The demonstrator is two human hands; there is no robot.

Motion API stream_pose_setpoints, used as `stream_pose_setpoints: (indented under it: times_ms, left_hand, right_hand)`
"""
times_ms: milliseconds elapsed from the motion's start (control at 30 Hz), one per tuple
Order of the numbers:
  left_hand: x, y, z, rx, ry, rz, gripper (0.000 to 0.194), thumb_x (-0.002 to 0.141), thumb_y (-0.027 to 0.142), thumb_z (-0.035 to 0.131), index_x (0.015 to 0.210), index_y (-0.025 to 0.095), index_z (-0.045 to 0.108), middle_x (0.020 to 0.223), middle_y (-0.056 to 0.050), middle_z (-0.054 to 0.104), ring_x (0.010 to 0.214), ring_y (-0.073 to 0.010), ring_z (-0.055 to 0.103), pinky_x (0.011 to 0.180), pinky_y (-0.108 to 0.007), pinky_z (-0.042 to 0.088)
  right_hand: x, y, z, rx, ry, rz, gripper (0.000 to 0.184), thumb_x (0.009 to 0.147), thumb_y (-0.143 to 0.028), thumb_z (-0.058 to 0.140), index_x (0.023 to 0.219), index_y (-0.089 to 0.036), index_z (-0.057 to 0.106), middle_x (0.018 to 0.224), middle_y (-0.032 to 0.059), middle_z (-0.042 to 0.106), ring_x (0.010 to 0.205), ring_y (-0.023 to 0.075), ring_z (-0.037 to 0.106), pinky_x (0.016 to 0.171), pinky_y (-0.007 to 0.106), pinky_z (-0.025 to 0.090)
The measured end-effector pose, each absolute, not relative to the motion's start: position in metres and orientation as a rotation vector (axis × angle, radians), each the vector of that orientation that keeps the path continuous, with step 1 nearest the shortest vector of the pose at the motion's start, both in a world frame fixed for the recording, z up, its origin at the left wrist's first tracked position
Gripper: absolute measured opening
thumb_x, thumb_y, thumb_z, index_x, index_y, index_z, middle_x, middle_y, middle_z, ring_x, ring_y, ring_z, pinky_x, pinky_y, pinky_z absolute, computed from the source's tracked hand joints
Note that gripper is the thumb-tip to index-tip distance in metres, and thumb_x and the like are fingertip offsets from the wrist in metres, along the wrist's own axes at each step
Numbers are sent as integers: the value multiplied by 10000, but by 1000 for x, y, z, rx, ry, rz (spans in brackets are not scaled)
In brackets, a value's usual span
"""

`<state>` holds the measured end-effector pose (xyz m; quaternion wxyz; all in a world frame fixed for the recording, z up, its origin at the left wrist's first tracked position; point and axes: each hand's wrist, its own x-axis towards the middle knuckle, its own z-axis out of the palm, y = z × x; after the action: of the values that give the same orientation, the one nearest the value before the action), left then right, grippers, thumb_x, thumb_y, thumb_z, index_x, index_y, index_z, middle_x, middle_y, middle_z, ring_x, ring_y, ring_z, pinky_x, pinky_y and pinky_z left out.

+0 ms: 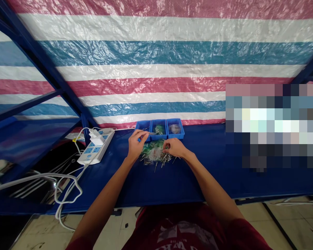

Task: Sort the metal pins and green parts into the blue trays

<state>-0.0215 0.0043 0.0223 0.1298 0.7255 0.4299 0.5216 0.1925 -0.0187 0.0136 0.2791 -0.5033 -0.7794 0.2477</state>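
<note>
My left hand is closed, with thumb and forefinger pinched on a thin silvery piece. It hovers at the front of the left and middle blue bins. My right hand is closed too, fingertips pinched at the right side of a mixed pile; whatever they hold is too small to make out. In that pile lie green pieces, clear plastic pieces and several thin silvery rods. Behind it stand three joined blue bins: thin pieces in the left bin, green ones in the middle bin, clear ones in the right bin.
A white power strip with a plugged-in adapter lies left on the blue table. White cables loop over the table's left front edge. A striped sheet hangs behind. The right side is partly blurred by large pixels.
</note>
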Motion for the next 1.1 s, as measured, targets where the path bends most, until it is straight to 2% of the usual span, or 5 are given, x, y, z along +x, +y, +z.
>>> stream_pose_setpoints:
  times_ms: [200, 433, 700, 900, 1100]
  left_hand:
    - [-22, 5, 22, 2114, 1275, 1460, 267, 894, 404, 546, 905, 179, 689, 943, -59, 699, 851, -191, 648, 777, -284, 506]
    - [-15, 3, 12, 1827, 1065, 1278, 341, 879, 478, 549, 980, 157, 603, 779, -55, 709, 694, -203, 706, 549, -258, 547]
    - [-12, 2, 18, 1594, 994, 1253, 361, 801, 504, 628, 877, 158, 560, 751, -69, 714, 663, -239, 724, 505, -299, 577]
    - [-9, 2, 23, 1529, 955, 1240, 313, 719, 401, 721, 854, 158, 576, 674, -22, 688, 577, -201, 692, 508, -285, 565]
    - [-7, 1, 20, 1568, 942, 1167, 274, 714, 336, 728, 883, 156, 610, 601, 13, 647, 512, -152, 625, 505, -263, 533]
  right_hand:
    - [189, -22, 12, -1321, -2354, 580, 77, 632, -183, 786, 654, -219, 722, 698, 10, 681, 642, 151, 591, 559, 238, 338]
    - [178, -24, 7, -1333, -2419, 567, 141, 666, -69, 705, 632, -205, 702, 708, 28, 689, 672, 170, 609, 604, 250, 373]
    - [182, -23, 10, -1228, -2315, 508, 31, 810, -160, 646, 830, -178, 661, 950, 50, 602, 777, 146, 575, 687, 247, 394]
    - [181, -20, 7, -1197, -2026, 593, 61, 864, -168, 542, 874, -187, 599, 770, 3, 636, 662, 134, 577, 651, 239, 396]
    - [182, -18, 7, -1158, -1630, 587, 117, 837, -282, 556, 821, -189, 625, 726, 9, 655, 611, 140, 578, 626, 254, 436]
